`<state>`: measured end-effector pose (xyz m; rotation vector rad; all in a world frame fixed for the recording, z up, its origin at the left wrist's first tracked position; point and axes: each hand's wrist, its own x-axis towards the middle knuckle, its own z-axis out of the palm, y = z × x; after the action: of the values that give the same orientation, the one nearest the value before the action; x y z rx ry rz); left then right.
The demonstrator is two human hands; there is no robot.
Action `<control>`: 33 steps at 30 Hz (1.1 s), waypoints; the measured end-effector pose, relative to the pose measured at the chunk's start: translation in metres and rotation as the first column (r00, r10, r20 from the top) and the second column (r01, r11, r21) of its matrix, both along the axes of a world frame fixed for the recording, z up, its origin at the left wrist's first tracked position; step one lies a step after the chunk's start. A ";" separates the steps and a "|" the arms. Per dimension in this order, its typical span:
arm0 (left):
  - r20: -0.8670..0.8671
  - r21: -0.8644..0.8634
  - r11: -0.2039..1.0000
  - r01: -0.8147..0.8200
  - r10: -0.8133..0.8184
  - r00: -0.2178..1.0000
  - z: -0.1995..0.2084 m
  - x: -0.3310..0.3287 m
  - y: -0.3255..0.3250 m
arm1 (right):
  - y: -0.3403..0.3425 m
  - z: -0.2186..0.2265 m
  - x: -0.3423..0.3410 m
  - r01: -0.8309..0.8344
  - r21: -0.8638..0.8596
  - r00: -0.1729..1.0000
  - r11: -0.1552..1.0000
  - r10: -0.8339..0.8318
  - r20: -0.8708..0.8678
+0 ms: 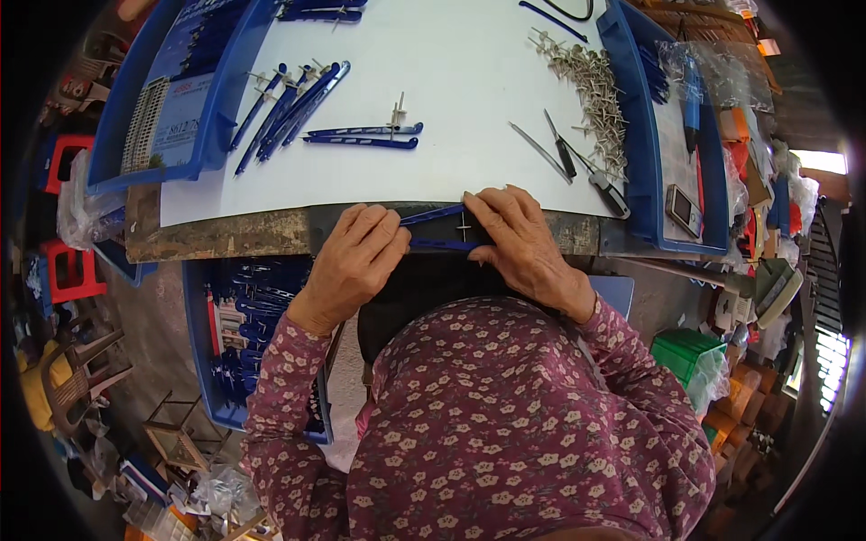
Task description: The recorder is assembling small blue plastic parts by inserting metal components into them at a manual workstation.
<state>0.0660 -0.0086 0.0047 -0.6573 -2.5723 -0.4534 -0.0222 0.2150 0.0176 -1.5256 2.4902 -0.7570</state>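
Note:
At the table's front edge, my left hand (356, 257) grips the left ends of two slim blue strips (433, 215), one above the other. My right hand (523, 239) pinches their right ends, where the strips spread apart. A small silvery cross-shaped metal pin (464, 226) sits between the strips beside my right fingers. Beyond my hands lies a similar pair of blue strips (361, 142) with a metal pin standing on it. Several more blue strips with pins (293, 113) are bunched at the left. A heap of small metal pins (591, 90) lies at the right.
White sheet (478, 90) covers the table. Small cutting tools (564, 158) lie right of centre. A blue tray (212, 135) stands left; another blue tray (645, 180) at right holds a phone (683, 209). Below the table, a blue bin (203, 361) contains many blue parts. Red stools (72, 275) stand far left.

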 end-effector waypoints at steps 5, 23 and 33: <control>0.044 0.086 0.993 -0.081 0.077 0.996 0.003 0.014 -0.012 | -0.022 -0.004 0.003 -0.052 0.013 0.993 0.999 0.053 -0.108; 0.048 0.175 0.985 -0.008 0.000 0.999 0.001 0.000 0.009 | 0.006 -0.004 0.009 0.004 0.050 0.985 0.999 0.004 -0.173; 0.201 0.169 0.856 -0.489 0.456 0.867 0.011 0.078 -0.063 | -0.119 -0.022 0.021 -0.306 -0.131 0.918 0.943 0.255 -0.304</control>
<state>0.1437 -0.0719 0.0160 0.1038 -2.6501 -0.6170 -0.0008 0.0956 -0.0048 -2.1386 2.3533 -0.7738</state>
